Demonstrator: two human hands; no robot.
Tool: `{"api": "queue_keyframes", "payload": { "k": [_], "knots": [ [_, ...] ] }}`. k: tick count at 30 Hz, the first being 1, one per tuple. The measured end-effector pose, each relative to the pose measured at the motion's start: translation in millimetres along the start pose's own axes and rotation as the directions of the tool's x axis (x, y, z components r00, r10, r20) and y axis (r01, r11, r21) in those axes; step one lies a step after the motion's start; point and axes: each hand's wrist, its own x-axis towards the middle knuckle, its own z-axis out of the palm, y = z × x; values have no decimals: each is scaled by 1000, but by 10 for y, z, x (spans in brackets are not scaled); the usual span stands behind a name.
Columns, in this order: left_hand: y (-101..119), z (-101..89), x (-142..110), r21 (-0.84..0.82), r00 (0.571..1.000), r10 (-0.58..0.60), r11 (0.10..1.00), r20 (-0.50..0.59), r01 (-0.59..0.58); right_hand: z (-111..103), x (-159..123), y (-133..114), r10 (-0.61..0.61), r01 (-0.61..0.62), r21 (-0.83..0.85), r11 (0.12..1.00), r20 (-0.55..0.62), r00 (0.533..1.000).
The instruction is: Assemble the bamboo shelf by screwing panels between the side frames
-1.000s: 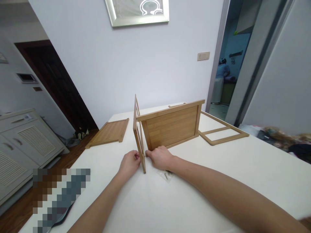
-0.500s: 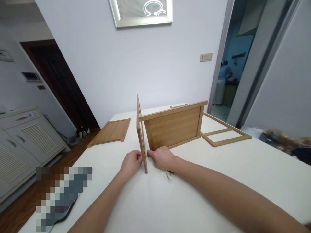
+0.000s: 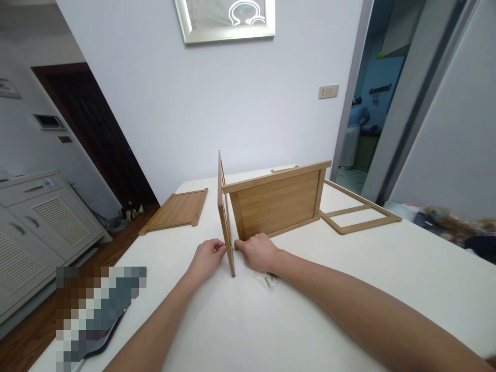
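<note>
A wooden panel [image 3: 279, 205] with a raised rim stands on its long edge, at an angle to an upright wooden frame [image 3: 222, 206] seen nearly edge-on. My right hand [image 3: 259, 251] is closed round the near end of the panel's lower rail, close to the frame. On the frame's other side, my left hand [image 3: 208, 259] has its fingertips pinched together against the frame's lower part. Whatever is between those fingertips is too small to make out. A narrow gap shows between rail end and frame. Beside my right wrist lies a clear plastic bag [image 3: 266, 281] with screws.
Another wooden panel [image 3: 178, 209] lies flat at the left on the white table [image 3: 232, 330]. A wooden frame [image 3: 364, 226] lies at the right. A blurred-out item [image 3: 104, 315] is at the left front edge. A person [image 3: 358, 113] stands in the room beyond the doorway.
My left hand has shifted slightly and its fingers have turned a little at the frame. The right hand, panel and frame stay in place.
</note>
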Motion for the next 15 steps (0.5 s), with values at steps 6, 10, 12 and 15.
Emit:
{"api": "queue_keyframes", "payload": {
  "k": [6, 10, 12, 15],
  "knots": [
    [6, 58, -14, 49, 1000, 15, 999, -2, -15, 11, 3, 6, -5, 5, -6, 1000, -15, 1000],
    [-17, 96, -10, 22, 1000, 8, 1000, -22, -7, 14, 6, 7, 0, 0, 2, 1000, -2, 1000],
    [-16, 85, -7, -3, 1000, 6, 1000, -25, -6, 15, 7, 8, -9, 9, 1, 1000, -11, 1000],
    [4, 35, -10, -17, 1000, 5, 1000, 2, -5, 9, 5, 6, -10, 10, -8, 1000, -14, 1000]
  ]
}}
